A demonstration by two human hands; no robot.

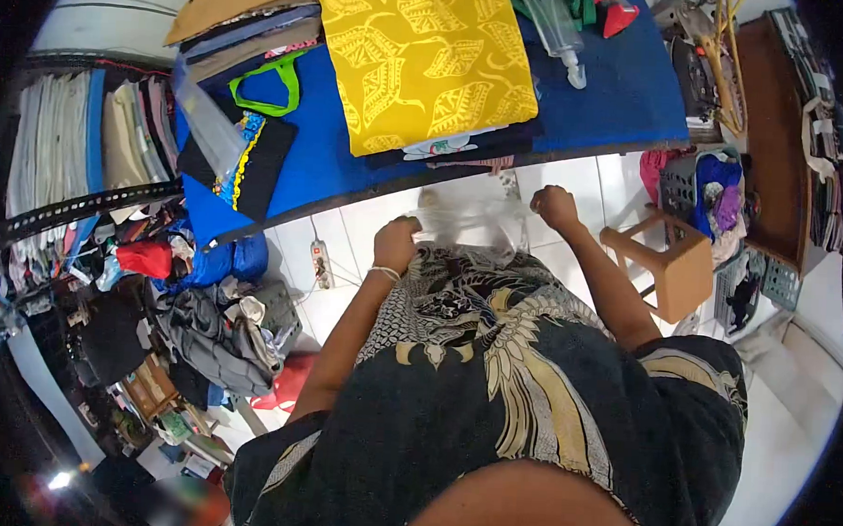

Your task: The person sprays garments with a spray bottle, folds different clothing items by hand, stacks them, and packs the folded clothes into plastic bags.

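A clear plastic bag (470, 224) stretches between my two hands, in front of my patterned shirt and short of the table edge. My left hand (397, 245) is closed on its left end, with a pale band round the wrist. On the other side, my right hand (556, 209) is closed at the bag's right end. Beyond them, a folded yellow cloth (430, 66) with a pale leaf pattern lies on top of darker folded cloth on the blue table (598, 101).
A spray bottle (558, 34) lies at the table's back. Left on the table are a green strap (269, 85) and a black folded cloth (266, 162). A tan stool (671, 264) stands at right, near a basket of clothes (679, 190). Clothes piles (221, 329) fill the left floor.
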